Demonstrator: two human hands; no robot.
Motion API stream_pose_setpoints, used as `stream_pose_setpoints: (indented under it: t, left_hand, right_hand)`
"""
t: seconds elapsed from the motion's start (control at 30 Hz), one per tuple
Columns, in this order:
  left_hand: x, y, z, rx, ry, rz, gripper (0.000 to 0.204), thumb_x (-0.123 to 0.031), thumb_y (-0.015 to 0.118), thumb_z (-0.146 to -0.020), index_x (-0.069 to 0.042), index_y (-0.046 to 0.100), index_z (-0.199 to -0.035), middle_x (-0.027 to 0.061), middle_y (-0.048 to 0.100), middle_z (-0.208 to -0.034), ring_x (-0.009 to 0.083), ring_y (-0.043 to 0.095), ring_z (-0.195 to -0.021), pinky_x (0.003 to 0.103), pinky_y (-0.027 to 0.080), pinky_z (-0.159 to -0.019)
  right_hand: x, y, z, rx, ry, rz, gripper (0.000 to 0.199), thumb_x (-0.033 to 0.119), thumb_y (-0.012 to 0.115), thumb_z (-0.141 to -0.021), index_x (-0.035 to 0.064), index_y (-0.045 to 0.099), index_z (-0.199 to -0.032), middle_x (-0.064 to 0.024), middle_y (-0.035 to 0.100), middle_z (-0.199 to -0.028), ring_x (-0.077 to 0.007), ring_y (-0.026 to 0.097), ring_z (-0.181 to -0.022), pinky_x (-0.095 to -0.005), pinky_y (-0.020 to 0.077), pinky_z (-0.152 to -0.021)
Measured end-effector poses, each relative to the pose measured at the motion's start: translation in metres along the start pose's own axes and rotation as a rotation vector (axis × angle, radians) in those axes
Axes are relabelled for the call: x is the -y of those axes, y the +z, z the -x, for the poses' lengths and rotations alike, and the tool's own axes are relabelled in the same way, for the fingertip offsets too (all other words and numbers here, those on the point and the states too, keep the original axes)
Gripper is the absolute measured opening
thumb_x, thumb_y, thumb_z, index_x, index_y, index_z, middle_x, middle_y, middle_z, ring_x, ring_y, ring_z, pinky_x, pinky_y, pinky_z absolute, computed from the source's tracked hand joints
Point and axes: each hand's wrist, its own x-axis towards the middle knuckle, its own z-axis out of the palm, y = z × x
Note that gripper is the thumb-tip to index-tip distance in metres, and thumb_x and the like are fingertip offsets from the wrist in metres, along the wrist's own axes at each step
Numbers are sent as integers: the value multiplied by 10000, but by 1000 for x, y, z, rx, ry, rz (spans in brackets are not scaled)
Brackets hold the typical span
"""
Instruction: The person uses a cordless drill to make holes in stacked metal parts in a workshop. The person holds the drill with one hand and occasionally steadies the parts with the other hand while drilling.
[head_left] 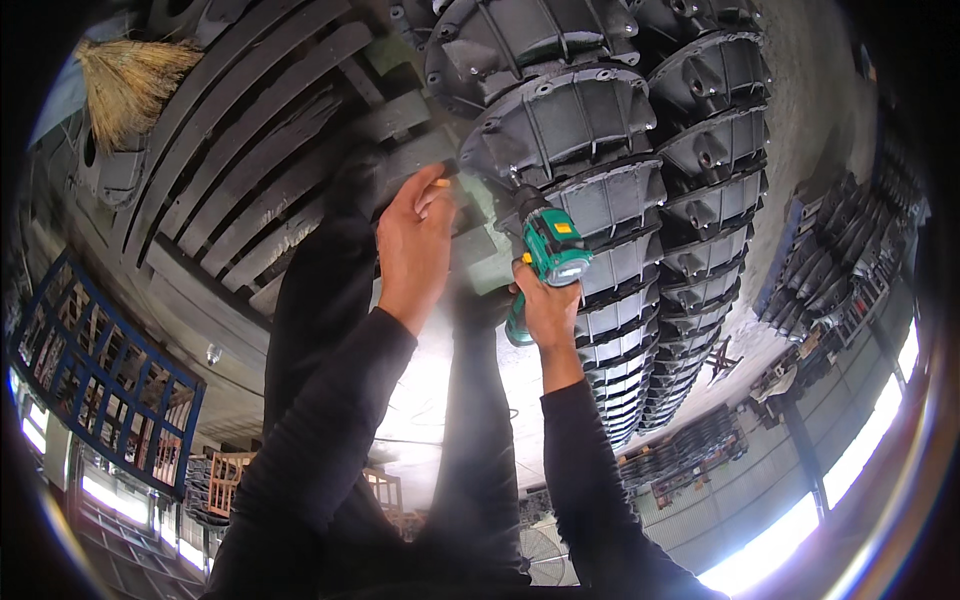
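My right hand is wrapped round the grip of a green and black cordless drill. The drill's chuck points up and away, towards the rim of a dark grey cast-metal housing. Whether the bit touches the casting cannot be made out. To the left of the drill, my left hand is closed, with the fingertips pinching a small orange stick-like piece. Its exact kind is too small to tell. Similar ribbed castings stand nested in a long row beside my right hand.
A second row of castings runs along the right of the first. Dark slats lie to the left, with a straw broom beyond them. A blue metal cage stands at far left. More stacked parts are at far right.
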Motion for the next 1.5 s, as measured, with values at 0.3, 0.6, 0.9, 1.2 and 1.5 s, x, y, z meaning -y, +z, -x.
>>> stream_pose_setpoints:
  t: [0.3, 0.6, 0.9, 1.2, 1.5]
  left_hand:
    - [-11, -6, -4, -6, 13, 2, 419, -170, 536, -983, 40, 610, -1337, 79, 702, -1128, 194, 700, -1048, 311, 528, -883]
    - [-15, -11, -5, 66, -19, 8, 434, -181, 539, -988, 34, 595, -1361, 99, 706, -1173, 202, 703, -1058, 325, 535, -896]
    - [-19, -6, -2, 105, -60, 78, 455, -188, 551, -979, 24, 582, -1380, 111, 690, -1235, 203, 687, -1094, 347, 522, -920]
    - [-28, 1, -2, 112, -33, 92, 458, -164, 550, -960, 20, 585, -1378, 102, 699, -1206, 194, 688, -1078, 331, 515, -917]
    - [-23, 9, 2, 112, -17, 78, 443, -156, 529, -964, 25, 593, -1364, 85, 713, -1167, 185, 689, -1066, 320, 511, -900]
  right_hand:
    - [14, 14, -1, -127, 52, 120, 233, 193, 713, -809, -27, 688, -882, -89, 695, -763, -184, 672, -662, -357, 516, -660]
    - [14, 5, -12, 11, 84, 46, 268, 262, 719, -805, -3, 692, -840, -74, 698, -733, -197, 672, -683, -375, 522, -685]
    - [33, -4, -18, -38, 132, 234, 324, 287, 743, -791, -29, 698, -844, -119, 710, -743, -225, 692, -699, -402, 533, -693]
    - [10, -2, -28, -77, -14, 263, 176, 155, 739, -811, 3, 671, -866, -54, 684, -732, -156, 658, -587, -329, 520, -584]
    - [-14, -4, -38, -66, -133, 300, 126, 139, 703, -817, 19, 663, -813, -45, 669, -688, -160, 644, -576, -339, 506, -577]
